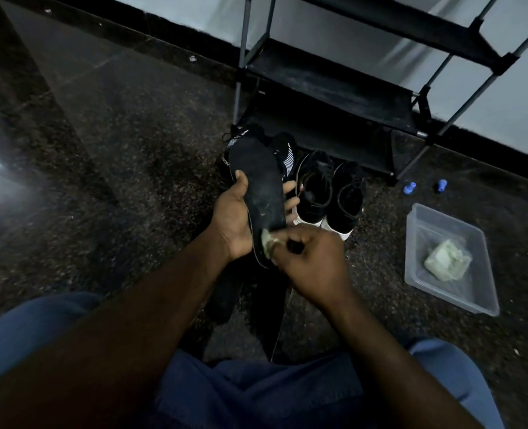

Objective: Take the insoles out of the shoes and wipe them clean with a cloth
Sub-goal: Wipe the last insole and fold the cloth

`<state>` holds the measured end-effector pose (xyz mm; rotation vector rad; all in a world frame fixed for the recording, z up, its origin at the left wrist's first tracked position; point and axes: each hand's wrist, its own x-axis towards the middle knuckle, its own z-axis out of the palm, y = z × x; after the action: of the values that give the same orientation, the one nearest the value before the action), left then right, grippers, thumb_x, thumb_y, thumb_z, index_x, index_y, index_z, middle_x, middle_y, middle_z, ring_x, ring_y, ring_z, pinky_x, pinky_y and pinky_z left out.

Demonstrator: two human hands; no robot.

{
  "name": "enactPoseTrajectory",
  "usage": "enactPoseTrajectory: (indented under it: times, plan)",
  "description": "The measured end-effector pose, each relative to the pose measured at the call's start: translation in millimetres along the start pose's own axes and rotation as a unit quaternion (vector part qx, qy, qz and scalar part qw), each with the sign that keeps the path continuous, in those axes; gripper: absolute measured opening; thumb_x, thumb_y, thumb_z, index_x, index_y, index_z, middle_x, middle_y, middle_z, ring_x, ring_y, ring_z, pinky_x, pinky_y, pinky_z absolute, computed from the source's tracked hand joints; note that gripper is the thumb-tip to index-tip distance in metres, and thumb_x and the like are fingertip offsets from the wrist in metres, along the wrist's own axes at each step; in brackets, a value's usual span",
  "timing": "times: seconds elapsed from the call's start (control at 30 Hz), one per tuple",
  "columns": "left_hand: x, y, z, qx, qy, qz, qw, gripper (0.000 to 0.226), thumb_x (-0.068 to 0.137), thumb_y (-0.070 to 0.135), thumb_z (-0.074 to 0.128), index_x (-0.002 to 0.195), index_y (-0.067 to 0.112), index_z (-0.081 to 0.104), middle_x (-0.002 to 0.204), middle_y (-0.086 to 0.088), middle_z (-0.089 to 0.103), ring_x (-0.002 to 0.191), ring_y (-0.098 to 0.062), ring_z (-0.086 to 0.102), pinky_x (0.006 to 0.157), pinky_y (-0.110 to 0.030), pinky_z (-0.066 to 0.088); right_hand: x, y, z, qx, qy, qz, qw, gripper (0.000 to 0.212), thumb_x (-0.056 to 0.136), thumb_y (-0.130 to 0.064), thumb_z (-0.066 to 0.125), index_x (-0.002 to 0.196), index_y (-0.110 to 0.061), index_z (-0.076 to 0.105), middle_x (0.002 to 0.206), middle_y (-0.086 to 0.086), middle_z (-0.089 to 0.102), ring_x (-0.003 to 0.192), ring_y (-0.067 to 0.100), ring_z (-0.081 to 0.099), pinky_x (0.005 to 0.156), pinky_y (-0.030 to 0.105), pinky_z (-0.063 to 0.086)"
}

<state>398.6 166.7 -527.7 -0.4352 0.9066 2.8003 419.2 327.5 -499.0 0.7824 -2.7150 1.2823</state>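
A long black insole [261,184] stands nearly upright in my left hand [236,218], whose thumb lies on its left edge and fingers show behind its right edge. My right hand [312,258] is closed on a small pale cloth [267,243] and presses it against the insole's heel end. Behind the insole stand a pair of black-and-white knit shoes [284,153], partly hidden. To their right is a pair of black shoes with white soles [330,193].
A clear plastic tub [454,292] with another pale cloth [446,260] sits on the dark speckled floor at the right. A black shoe rack [333,88] stands against the wall behind the shoes. Two small blue objects [409,188] lie by its foot. My blue shorts fill the bottom.
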Motion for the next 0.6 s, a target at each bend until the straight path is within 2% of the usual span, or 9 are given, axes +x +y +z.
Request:
enactPoseTrajectory:
  times: [0.07, 0.13, 0.2, 0.27, 0.37, 0.43, 0.47, 0.53, 0.6]
  plan:
    - [-2.4, -1.6, 1.8, 0.022, -0.030, -0.023, 0.999, 0.092, 0.101, 0.075, 0.021, 0.142, 0.001, 0.056, 0.139, -0.017, 0.064, 0.127, -0.031, 0.063, 0.105, -0.046, 0.053, 13.1, 2.0, -4.3, -0.018, 0.073, 0.002, 0.997, 0.018, 0.084, -0.028, 0.068, 0.094, -0.024, 0.083, 0.087, -0.007, 0.077, 0.081, 0.012, 0.072, 0.075, 0.038, 0.057]
    - [-4.0, -6.5, 5.1, 0.032, -0.049, -0.039, 0.998, 0.093, 0.100, 0.076, 0.022, 0.147, 0.002, 0.053, 0.142, -0.019, 0.061, 0.132, -0.032, 0.058, 0.111, -0.045, 0.046, 25.0, 2.9, -1.0, -0.074, 0.102, 0.007, 0.992, 0.025, 0.086, -0.035, 0.063, 0.100, -0.027, 0.082, 0.094, -0.003, 0.078, 0.087, 0.020, 0.072, 0.078, 0.041, 0.058]
    - [-2.6, -11.1, 7.1, 0.028, -0.040, -0.042, 0.998, 0.092, 0.100, 0.077, 0.022, 0.149, 0.006, 0.051, 0.148, -0.021, 0.056, 0.139, -0.033, 0.052, 0.116, -0.045, 0.040, 27.3, 3.3, 9.8, -0.103, 0.088, 0.019, 0.991, 0.027, 0.088, -0.038, 0.059, 0.101, -0.028, 0.081, 0.094, -0.001, 0.077, 0.088, 0.024, 0.071, 0.077, 0.042, 0.057]
    - [-0.9, -13.5, 6.5, 0.017, -0.015, -0.029, 0.999, 0.088, 0.100, 0.075, 0.023, 0.150, 0.009, 0.051, 0.150, -0.020, 0.054, 0.141, -0.033, 0.051, 0.116, -0.047, 0.042, 18.5, -0.2, 20.5, -0.096, 0.068, 0.007, 0.993, 0.026, 0.087, -0.035, 0.059, 0.098, -0.028, 0.081, 0.092, 0.000, 0.077, 0.087, 0.024, 0.070, 0.076, 0.042, 0.056]
    - [-0.9, -13.1, 3.8, -0.003, 0.016, 0.011, 1.000, 0.074, 0.105, 0.065, 0.025, 0.147, 0.010, 0.052, 0.148, -0.010, 0.059, 0.136, -0.037, 0.056, 0.111, -0.050, 0.047, 2.8, -6.0, 19.9, -0.078, -0.003, -0.024, 0.997, 0.026, 0.082, -0.034, 0.060, 0.093, -0.027, 0.082, 0.088, -0.003, 0.077, 0.083, 0.019, 0.070, 0.076, 0.038, 0.055]
    - [-2.8, -12.6, 5.8, 0.007, 0.020, 0.014, 1.000, 0.072, 0.106, 0.064, 0.027, 0.147, 0.010, 0.052, 0.148, -0.009, 0.059, 0.135, -0.036, 0.057, 0.108, -0.050, 0.050, 5.7, -5.4, 6.1, -0.046, -0.032, -0.010, 0.998, 0.020, 0.082, -0.033, 0.066, 0.089, -0.026, 0.083, 0.086, -0.008, 0.077, 0.080, 0.011, 0.071, 0.074, 0.037, 0.056]
    - [-4.7, -12.2, 8.4, 0.011, 0.012, 0.005, 1.000, 0.075, 0.105, 0.065, 0.028, 0.149, 0.009, 0.051, 0.150, -0.011, 0.057, 0.136, -0.035, 0.056, 0.108, -0.048, 0.051, 10.3, -3.4, -1.0, -0.020, -0.018, 0.004, 1.000, 0.015, 0.083, -0.030, 0.070, 0.089, -0.026, 0.083, 0.086, -0.009, 0.078, 0.079, 0.008, 0.071, 0.074, 0.037, 0.057]
    - [-8.0, -12.5, 13.6, 0.017, -0.013, -0.017, 1.000, 0.077, 0.105, 0.065, 0.032, 0.151, 0.006, 0.050, 0.153, -0.016, 0.053, 0.138, -0.031, 0.054, 0.112, -0.044, 0.048, 21.7, -1.2, -13.3, 0.003, 0.063, 0.028, 0.998, 0.013, 0.086, -0.024, 0.075, 0.096, -0.025, 0.083, 0.092, -0.009, 0.078, 0.083, 0.006, 0.072, 0.078, 0.037, 0.059]
    - [-10.0, -15.5, 16.3, 0.027, -0.019, -0.023, 0.999, 0.071, 0.107, 0.059, 0.034, 0.150, 0.005, 0.050, 0.151, -0.016, 0.054, 0.139, -0.030, 0.053, 0.115, -0.042, 0.044, 32.2, 1.7, -14.9, -0.046, 0.121, 0.028, 0.991, 0.020, 0.088, -0.028, 0.070, 0.105, -0.025, 0.082, 0.099, -0.004, 0.078, 0.089, 0.013, 0.072, 0.082, 0.039, 0.059]
